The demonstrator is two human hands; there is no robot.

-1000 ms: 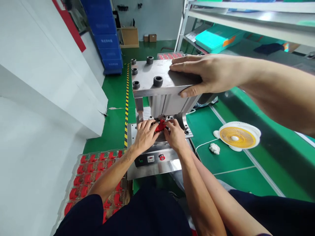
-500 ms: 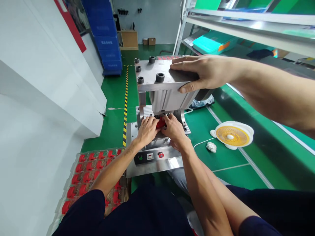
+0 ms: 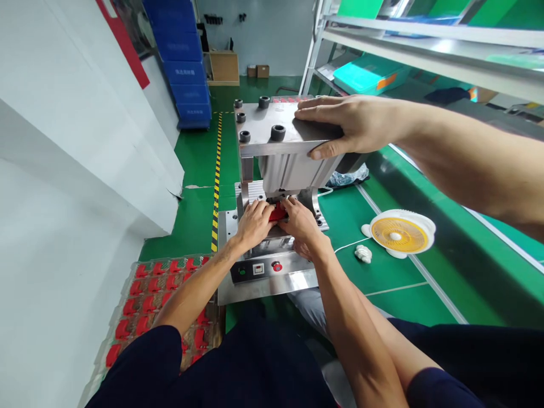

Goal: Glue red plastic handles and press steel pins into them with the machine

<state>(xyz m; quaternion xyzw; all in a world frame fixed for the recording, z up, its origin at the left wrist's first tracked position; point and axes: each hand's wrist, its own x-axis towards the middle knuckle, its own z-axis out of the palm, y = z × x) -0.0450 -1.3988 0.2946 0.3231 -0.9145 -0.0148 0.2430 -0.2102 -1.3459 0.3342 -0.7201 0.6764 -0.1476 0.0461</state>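
A red part (image 3: 277,212) sits under the head of a metal bench press (image 3: 289,170). My left hand (image 3: 255,222) grips its left end with bent fingers. At its right end, my right hand (image 3: 298,218) is closed on the same part, fingertips over the top. The part's exact kind and its underside are hidden by my fingers. Below my hands, the press front carries a green button (image 3: 242,272), a small display (image 3: 258,269) and a red button (image 3: 277,266).
A co-worker's hand (image 3: 352,126) rests on the press's top plate; their other arm passes beneath my right forearm. Trays of red parts (image 3: 142,306) stand at the lower left. A yellow-and-white fan (image 3: 399,233) and a crumpled white wad (image 3: 363,254) lie to the right.
Hardly anything differs. Both my hands stay on the red part, and the co-worker's hand stays on the top plate; the view has shifted slightly.
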